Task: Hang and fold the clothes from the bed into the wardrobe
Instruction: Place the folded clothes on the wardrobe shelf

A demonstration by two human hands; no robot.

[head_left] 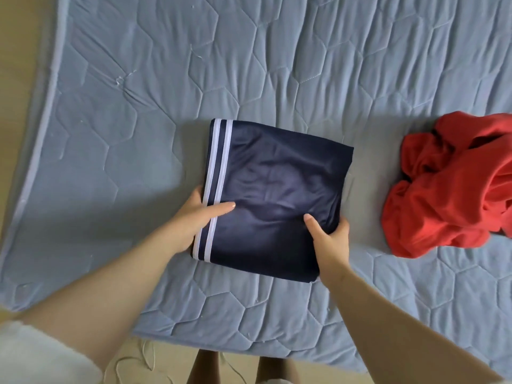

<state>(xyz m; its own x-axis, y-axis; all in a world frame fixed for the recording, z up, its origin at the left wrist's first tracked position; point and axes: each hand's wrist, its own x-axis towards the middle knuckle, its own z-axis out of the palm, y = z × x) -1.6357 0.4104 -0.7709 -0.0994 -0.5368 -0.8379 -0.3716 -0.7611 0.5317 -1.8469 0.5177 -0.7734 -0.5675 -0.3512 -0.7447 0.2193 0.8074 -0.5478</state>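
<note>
A folded navy garment [277,187] with two white stripes along its left edge lies in the middle of the bed [249,65]. My left hand [194,217] grips its left edge, thumb on top across the stripes and fingers tucked beneath. My right hand [329,239] grips the near right edge, thumb on top and fingers under the fabric. A crumpled red garment [448,189] lies in a heap to the right, apart from the navy one.
The bed carries a pale blue quilted cover; its left edge [41,128] curves down the left side and its near edge [249,347] runs in front of me. Beige floor [19,51] lies beyond. My legs stand at the bed's near edge.
</note>
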